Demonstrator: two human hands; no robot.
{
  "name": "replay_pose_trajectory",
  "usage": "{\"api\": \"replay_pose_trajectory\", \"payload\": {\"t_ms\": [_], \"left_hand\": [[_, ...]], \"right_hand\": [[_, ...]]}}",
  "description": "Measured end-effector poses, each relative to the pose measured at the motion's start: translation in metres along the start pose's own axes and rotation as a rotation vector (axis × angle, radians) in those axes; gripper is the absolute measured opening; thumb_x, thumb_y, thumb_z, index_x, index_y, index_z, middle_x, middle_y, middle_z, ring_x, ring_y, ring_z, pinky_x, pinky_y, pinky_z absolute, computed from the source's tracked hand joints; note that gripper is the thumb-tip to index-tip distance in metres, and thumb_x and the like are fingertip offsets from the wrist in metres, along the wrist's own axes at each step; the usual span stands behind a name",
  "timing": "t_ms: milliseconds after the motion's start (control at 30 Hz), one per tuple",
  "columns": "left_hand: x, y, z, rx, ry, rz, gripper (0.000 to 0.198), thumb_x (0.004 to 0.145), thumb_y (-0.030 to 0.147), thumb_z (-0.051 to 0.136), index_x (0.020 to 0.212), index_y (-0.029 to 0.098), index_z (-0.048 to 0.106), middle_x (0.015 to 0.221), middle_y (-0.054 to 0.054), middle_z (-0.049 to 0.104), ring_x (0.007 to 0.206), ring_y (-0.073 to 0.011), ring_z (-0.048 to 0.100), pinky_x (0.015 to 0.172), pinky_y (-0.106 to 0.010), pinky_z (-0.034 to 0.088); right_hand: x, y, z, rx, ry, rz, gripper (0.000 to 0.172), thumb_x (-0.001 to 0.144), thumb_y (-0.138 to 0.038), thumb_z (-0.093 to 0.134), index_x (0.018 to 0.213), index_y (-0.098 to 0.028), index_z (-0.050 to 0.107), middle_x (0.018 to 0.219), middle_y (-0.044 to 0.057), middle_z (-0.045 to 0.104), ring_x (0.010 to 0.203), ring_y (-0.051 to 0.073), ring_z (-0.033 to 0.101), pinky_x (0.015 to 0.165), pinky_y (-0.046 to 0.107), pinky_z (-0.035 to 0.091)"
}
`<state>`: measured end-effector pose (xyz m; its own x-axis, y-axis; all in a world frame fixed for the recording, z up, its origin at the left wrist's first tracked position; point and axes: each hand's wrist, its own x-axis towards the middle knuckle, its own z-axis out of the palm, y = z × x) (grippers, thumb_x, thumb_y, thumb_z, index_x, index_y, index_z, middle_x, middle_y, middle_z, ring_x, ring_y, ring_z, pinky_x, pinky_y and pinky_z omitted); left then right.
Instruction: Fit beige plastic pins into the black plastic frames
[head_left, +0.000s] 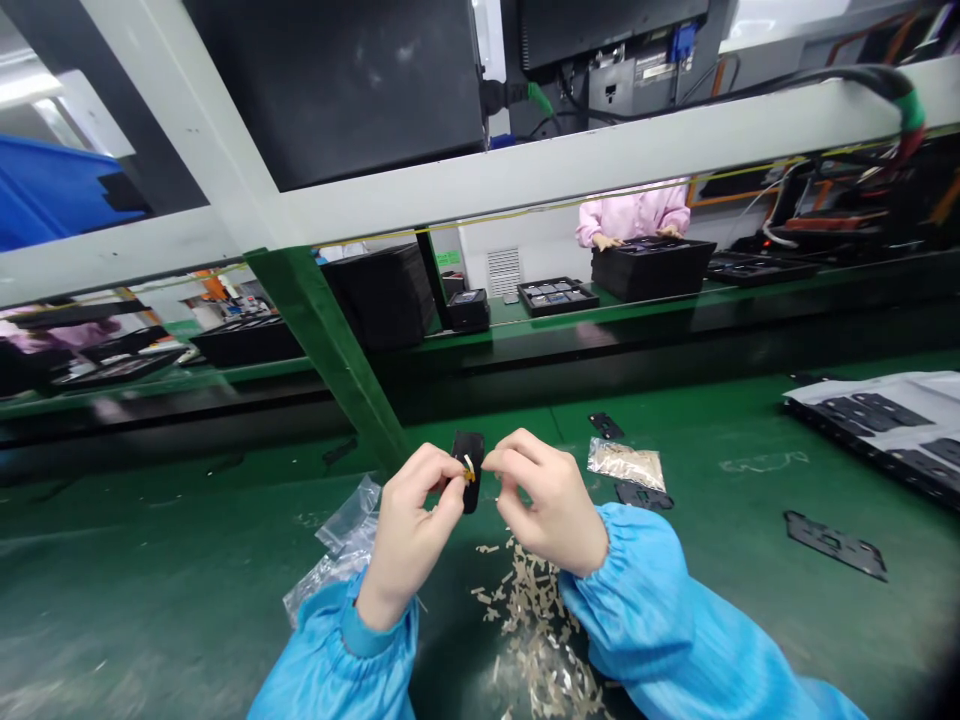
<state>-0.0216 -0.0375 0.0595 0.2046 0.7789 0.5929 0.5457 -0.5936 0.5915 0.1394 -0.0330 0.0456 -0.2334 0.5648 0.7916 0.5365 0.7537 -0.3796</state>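
Observation:
My left hand is closed in a pinch at the left side of a small black rectangular piece. A short yellow-and-white strip shows on that piece, right by my left fingertips. My right hand is at the piece's right edge with fingers curled together; whatever lies between its fingertips is too small to make out. Below the hands, many small beige strips are scattered on the green tabletop, partly over clear plastic.
Clear plastic bags lie to the left. A bag of beige pieces sits on the right near thin black plates and a black tray. A green post rises ahead. Beyond it, a person in pink touches stacked trays.

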Motion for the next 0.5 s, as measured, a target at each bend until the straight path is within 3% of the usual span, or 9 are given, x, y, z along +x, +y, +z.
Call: {"api": "replay_pose_trajectory", "payload": {"t_ms": [200, 500], "left_hand": [[-0.0053, 0.0056, 0.0002, 0.027, -0.038, 0.086, 0.014, 0.080, 0.014, 0.048, 0.068, 0.019, 0.052, 0.069, 0.000, 0.050, 0.064, -0.0135, 0.049, 0.057, -0.024, 0.038], [-0.0032, 0.0058, -0.0013, 0.011, -0.063, 0.069, 0.014, 0.080, 0.014, 0.048, 0.068, 0.019, 0.053, 0.069, 0.000, 0.050, 0.064, -0.0136, 0.049, 0.058, -0.025, 0.037]], "right_hand": [[-0.0008, -0.0062, -0.0015, 0.174, -0.017, 0.060, 0.012, 0.081, -0.019, 0.049, 0.082, -0.017, 0.060, 0.083, 0.005, 0.054, 0.072, 0.014, 0.054, 0.064, 0.026, 0.046], [0.0021, -0.0015, -0.0040, 0.204, -0.038, 0.010, 0.012, 0.083, -0.015, 0.048, 0.077, -0.018, 0.058, 0.079, 0.003, 0.054, 0.066, 0.011, 0.053, 0.059, 0.023, 0.046]]}}
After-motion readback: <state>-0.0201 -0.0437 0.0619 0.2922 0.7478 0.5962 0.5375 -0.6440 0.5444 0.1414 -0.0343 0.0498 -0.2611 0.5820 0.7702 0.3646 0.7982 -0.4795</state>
